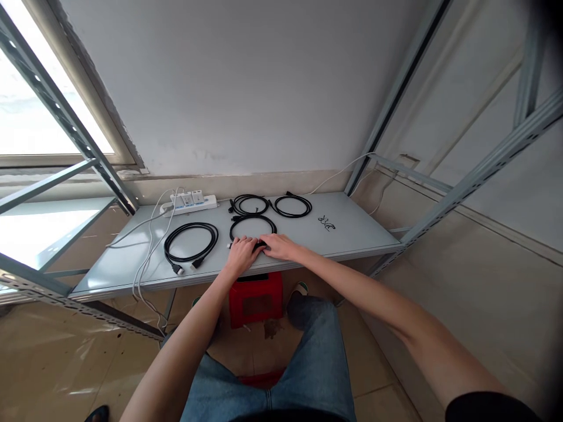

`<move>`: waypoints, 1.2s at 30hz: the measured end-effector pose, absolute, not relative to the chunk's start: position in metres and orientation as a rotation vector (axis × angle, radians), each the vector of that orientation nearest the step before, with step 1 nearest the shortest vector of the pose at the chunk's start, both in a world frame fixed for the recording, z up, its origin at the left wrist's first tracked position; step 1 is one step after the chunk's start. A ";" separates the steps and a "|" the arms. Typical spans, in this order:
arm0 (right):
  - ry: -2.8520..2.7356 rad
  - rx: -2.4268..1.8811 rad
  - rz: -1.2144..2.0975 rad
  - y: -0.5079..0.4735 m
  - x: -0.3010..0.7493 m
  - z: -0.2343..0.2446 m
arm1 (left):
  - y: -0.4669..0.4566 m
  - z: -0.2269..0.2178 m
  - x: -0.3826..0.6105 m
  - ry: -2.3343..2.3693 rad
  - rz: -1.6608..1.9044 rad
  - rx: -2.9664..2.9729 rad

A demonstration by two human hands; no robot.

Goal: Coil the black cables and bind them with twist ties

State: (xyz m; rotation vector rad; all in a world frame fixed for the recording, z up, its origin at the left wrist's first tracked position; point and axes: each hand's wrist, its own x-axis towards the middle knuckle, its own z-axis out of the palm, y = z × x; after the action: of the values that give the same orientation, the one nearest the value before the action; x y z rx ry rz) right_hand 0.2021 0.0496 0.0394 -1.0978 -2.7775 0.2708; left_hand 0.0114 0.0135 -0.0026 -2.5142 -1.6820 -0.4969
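Observation:
A coiled black cable (253,217) lies at the front middle of the shelf, under both of my hands. My left hand (241,253) is closed on the near side of this coil, close to its plug end. Right beside it my right hand (278,246) pinches the same near side, the fingertips of both hands almost meeting. What lies between the fingertips is too small to make out. Left of my hands rests another coiled black cable (165,249) with two connectors at its front. Behind are two more coils, a black cable (235,204) and a black cable (311,205).
Several short black ties (326,223) lie to the right on the grey shelf (303,243). A white power strip (204,203) with plugs stands at the back left, its white cords hanging over the front edge. Metal uprights (382,117) frame the shelf. A red stool (256,299) is below.

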 end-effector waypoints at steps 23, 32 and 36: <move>-2.791 -1.046 -0.021 0.052 0.200 0.032 | 0.017 0.000 0.004 -1.669 -0.623 -2.697; -3.209 -0.422 -0.760 0.062 0.196 0.064 | 0.018 0.000 0.004 -1.624 -0.486 -2.678; -3.129 -0.262 -0.917 0.063 0.203 0.055 | 0.019 -0.002 0.004 -1.599 -0.496 -2.675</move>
State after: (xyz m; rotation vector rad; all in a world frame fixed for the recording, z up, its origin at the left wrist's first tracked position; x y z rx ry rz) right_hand 0.2033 0.0626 0.0551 -0.2618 -3.1294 -0.9171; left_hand 0.0041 0.0186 -0.0018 -2.6747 -1.5993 -0.4958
